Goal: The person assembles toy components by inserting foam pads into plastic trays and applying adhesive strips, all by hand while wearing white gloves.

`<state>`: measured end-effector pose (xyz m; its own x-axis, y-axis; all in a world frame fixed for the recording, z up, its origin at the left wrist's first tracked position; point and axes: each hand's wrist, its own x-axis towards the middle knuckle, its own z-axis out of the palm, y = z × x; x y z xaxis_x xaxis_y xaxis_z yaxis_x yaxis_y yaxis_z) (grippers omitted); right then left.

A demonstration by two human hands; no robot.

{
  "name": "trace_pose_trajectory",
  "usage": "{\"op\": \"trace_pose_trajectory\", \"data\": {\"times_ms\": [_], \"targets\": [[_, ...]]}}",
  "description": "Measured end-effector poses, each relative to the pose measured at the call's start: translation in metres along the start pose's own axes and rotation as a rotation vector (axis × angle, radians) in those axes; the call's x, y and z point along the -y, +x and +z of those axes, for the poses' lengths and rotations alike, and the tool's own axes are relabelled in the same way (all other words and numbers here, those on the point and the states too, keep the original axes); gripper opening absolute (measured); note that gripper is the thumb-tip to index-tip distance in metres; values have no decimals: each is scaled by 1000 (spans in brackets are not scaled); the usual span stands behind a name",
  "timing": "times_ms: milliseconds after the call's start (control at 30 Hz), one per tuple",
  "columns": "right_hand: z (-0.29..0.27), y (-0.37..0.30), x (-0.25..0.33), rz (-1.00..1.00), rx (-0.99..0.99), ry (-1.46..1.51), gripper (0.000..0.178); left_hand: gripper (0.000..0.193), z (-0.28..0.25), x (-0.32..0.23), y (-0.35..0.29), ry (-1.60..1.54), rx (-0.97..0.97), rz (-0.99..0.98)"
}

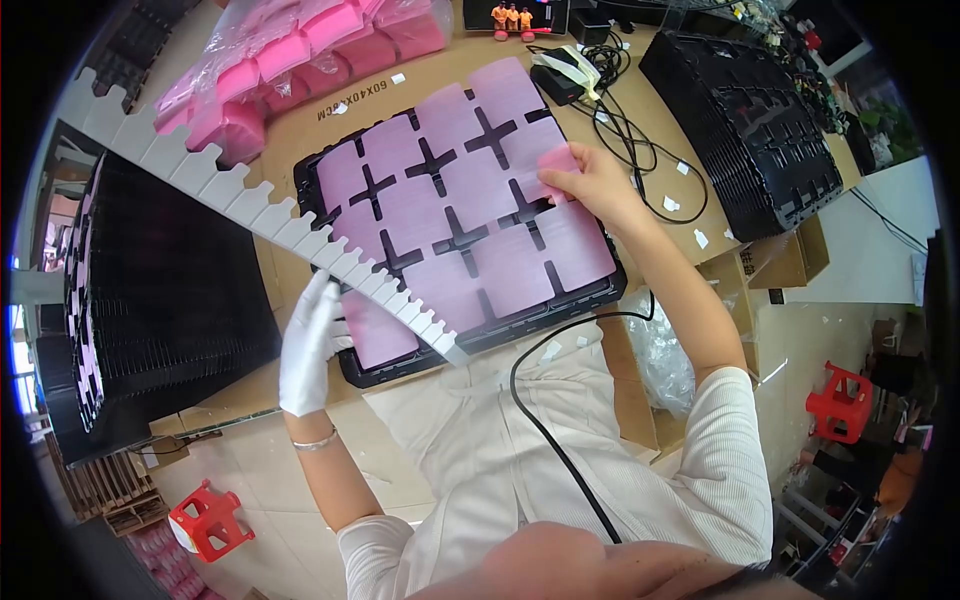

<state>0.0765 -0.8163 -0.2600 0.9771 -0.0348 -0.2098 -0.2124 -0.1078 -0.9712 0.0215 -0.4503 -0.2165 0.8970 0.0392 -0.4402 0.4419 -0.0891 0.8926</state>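
In front of me a black tray (480,322) lies tilted on the table, its compartments covered by thin pink sheets (440,120) with black cross-shaped dividers showing between them. My left hand (310,345), in a white glove, grips a long grey notched strip (270,215) that slants from the upper left across the tray's near left part. Its fingertips are partly hidden behind the strip. At the tray's right side my bare right hand (595,185) pinches a small, deeper pink sheet (560,160) between thumb and fingers.
Tall stacks of black trays stand at left (180,290) and right (750,130). Pink pads in clear plastic (320,50) lie at the far left. Black cables (640,150) coil right of the tray; another black cable (550,440) hangs across my front. Red stools (212,522) stand on the floor.
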Motion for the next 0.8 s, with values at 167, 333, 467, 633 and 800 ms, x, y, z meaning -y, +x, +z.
{"op": "trace_pose_trajectory", "data": {"times_ms": [167, 333, 467, 633, 800], "targets": [[7, -13, 14, 112, 60, 22, 39, 72, 3, 14, -19, 239, -66, 72], [-13, -48, 2, 34, 86, -119, 54, 68, 1, 21, -27, 330, -192, 122], [-15, -54, -5, -89, 7, -144, 56, 62, 5, 19, -32, 401, -157, 98], [-21, -46, -8, -44, -24, -96, 39, 60, 21, 6, -36, 400, -177, 26], [-23, -47, -12, -23, -46, -47, 25, 48, 22, 27, -35, 415, -281, 342]]}}
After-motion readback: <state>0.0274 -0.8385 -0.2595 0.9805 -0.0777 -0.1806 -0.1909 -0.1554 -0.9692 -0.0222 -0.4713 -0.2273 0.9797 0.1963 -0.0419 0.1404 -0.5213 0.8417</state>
